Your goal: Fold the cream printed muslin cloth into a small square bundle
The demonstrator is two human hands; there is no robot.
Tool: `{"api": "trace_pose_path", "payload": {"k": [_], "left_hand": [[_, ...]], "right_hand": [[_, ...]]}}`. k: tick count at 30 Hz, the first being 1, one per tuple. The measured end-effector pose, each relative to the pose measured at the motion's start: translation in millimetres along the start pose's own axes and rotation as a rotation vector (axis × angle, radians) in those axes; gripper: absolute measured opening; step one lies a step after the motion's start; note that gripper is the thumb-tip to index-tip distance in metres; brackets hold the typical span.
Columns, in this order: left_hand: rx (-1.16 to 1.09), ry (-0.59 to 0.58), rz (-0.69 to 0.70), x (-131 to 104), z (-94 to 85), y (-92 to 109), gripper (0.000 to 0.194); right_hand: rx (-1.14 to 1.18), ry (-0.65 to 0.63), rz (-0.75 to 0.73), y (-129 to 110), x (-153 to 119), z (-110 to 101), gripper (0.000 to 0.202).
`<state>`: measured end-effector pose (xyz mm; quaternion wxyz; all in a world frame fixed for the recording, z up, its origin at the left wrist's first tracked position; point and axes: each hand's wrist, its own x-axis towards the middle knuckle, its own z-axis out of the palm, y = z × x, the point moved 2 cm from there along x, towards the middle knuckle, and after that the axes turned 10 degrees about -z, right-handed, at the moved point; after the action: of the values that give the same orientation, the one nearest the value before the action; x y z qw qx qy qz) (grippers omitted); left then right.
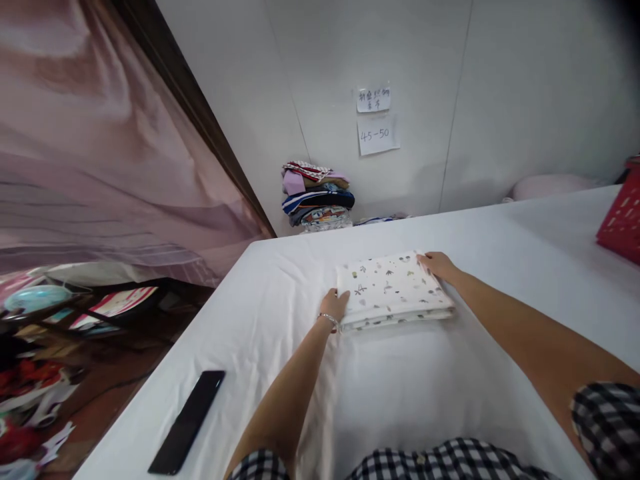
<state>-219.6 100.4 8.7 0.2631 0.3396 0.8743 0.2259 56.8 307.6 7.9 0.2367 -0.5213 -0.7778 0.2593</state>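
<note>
A folded white cloth (393, 287) with a print of small leaves and shapes lies on the white-covered table (280, 287), its layers showing along the near edge. My left hand (334, 308), with a bracelet at the wrist, grips the cloth's left edge, thumb on top and the other fingers partly hidden. At the far right corner, my right hand (436, 264) pinches the cloth between thumb and fingers. The cloth appears flat, resting on the table.
A black phone-like slab (187, 423) lies at the table's left. Beyond the far edge stands a stack of folded clothes (317, 197) by the wall with paper signs (379, 135). A red basket (623, 220) sits at right; a pink curtain (100, 147) hangs at left.
</note>
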Motion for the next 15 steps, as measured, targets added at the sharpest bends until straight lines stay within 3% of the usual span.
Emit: {"api": "trace_pose_path", "payload": {"k": [3,5,9,12,15], "left_hand": [[-0.013,0.042,0.040,-1,-5.2,-2,0.039],[-0.007,0.157,0.135,-5,-10.2,-1,0.041],[0.030,0.383,0.558,-29,-12.3,8,0.033],[0.105,0.308,0.839,-50,-1.7,14,0.027],[0.228,0.198,0.922,-62,9.6,18,0.026]], "right_hand": [[0.156,0.001,0.005,7,-14,-6,0.028],[0.301,0.053,0.046,13,-32,-13,0.025],[0.381,0.104,0.053,22,-77,-26,0.026],[0.324,0.059,0.050,23,-111,-31,0.034],[0.238,-0.025,0.081,21,-133,-32,0.041]]}}
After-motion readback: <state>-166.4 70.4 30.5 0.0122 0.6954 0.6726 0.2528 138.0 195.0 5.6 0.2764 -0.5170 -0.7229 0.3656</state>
